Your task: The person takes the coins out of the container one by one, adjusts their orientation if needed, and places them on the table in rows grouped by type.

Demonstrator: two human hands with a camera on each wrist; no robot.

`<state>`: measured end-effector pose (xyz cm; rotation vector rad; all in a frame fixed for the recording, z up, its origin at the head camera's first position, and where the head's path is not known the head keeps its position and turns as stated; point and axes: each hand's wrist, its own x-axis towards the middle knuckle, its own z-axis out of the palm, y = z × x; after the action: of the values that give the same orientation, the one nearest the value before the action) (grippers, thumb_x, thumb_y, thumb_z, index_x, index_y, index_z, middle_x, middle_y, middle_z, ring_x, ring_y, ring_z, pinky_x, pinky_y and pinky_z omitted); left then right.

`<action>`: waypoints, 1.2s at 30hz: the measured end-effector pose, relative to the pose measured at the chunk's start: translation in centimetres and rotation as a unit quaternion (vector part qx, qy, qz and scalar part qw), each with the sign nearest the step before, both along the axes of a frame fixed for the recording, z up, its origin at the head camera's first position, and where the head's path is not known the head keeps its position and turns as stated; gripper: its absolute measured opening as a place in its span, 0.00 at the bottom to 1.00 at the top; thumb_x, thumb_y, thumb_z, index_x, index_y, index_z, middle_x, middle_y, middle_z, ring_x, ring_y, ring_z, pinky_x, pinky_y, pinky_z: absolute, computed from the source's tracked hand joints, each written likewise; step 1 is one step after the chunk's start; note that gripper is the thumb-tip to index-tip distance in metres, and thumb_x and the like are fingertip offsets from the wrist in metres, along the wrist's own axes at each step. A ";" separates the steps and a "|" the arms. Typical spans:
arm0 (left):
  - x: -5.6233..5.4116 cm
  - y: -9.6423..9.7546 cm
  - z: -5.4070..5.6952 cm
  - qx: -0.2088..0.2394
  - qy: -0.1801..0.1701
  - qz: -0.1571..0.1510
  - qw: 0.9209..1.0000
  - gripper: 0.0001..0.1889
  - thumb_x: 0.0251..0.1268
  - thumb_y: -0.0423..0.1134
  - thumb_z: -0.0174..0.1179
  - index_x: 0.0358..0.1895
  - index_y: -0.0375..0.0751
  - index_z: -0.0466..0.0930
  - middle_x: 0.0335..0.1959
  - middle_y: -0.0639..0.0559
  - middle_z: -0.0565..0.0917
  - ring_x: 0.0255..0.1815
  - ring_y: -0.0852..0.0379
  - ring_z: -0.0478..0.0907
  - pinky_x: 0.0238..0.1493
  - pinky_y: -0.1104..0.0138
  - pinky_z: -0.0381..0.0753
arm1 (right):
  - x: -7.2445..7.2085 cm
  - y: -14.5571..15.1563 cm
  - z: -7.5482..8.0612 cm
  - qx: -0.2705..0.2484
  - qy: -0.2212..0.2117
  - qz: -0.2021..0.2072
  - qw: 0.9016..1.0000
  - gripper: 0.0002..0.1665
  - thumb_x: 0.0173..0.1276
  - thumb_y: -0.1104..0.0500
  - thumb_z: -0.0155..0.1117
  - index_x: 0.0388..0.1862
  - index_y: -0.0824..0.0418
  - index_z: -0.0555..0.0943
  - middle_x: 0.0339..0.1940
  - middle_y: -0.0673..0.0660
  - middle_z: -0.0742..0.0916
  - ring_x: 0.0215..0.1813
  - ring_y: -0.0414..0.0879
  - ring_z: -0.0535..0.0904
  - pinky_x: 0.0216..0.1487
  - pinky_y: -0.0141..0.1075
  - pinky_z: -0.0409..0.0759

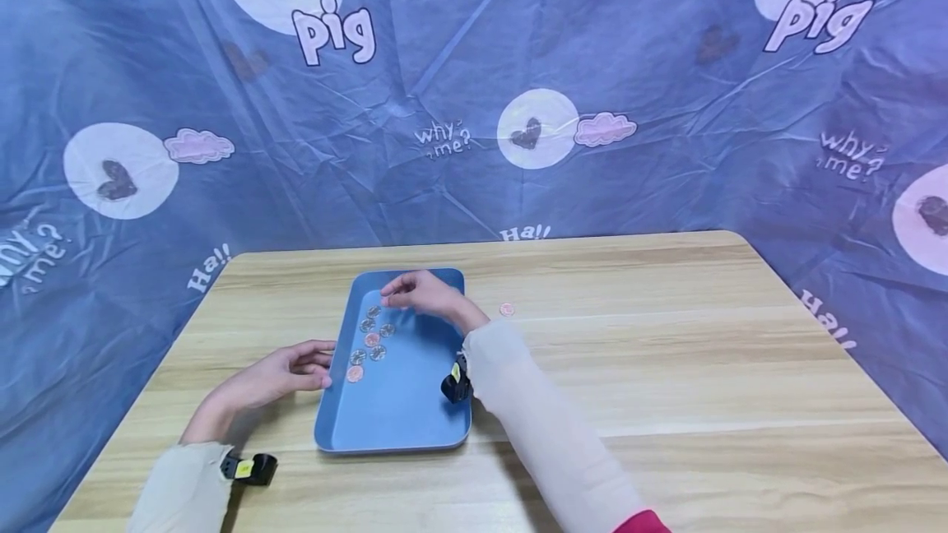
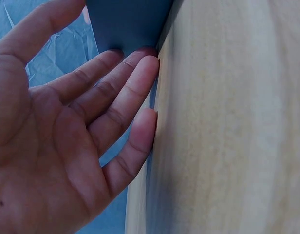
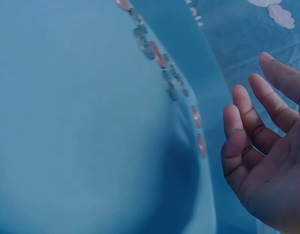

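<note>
A shallow blue tray lies on the wooden table, with several silver and copper-coloured coins along its left side. At the tray's left wall is my left hand; in the left wrist view its extended fingers touch or nearly touch the outer wall. Over the far part of the tray hovers my right hand. The right wrist view shows that hand with loosely bent fingers, a gap between thumb and fingertips, and nothing held. Below it lie copper-coloured coins on the tray floor.
One copper-coloured coin lies on the table, right of the tray. Behind the table hangs a blue printed cloth. A black wrist camera on the right arm hangs above the tray's right edge.
</note>
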<state>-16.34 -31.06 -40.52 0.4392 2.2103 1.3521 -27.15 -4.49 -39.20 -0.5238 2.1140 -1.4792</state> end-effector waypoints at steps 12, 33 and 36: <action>-0.3 0.1 -0.1 -0.001 0.002 -0.001 1.000 0.37 0.68 0.39 0.59 0.70 0.20 0.52 0.62 0.24 0.69 0.50 0.70 0.76 0.52 0.76 0.78 | 0.3 0.3 -1.9 0.032 -0.002 -0.010 0.999 0.16 0.63 0.58 0.68 0.49 0.62 0.83 0.39 0.52 0.85 0.34 0.43 0.72 0.31 0.31 0.70; -0.2 0.0 0.0 -0.009 0.002 0.005 1.000 0.37 0.67 0.39 0.60 0.70 0.20 0.53 0.62 0.24 0.70 0.51 0.65 0.76 0.51 0.76 0.78 | 0.6 -0.9 -2.8 0.094 0.057 0.012 0.994 0.08 0.61 0.62 0.69 0.40 0.58 0.85 0.32 0.48 0.79 0.30 0.40 0.70 0.35 0.28 0.69; -0.2 -0.1 -0.1 -0.009 0.000 0.006 1.000 0.37 0.67 0.39 0.60 0.70 0.20 0.53 0.62 0.24 0.70 0.52 0.64 0.76 0.51 0.76 0.78 | 0.7 -0.9 -2.9 0.108 0.071 0.021 0.991 0.09 0.61 0.63 0.69 0.42 0.58 0.85 0.28 0.47 0.78 0.29 0.39 0.70 0.35 0.28 0.68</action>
<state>-16.50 -31.12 -40.64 0.4189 2.2271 1.3372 -26.48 -5.42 -42.08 -0.6017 2.3229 -1.2013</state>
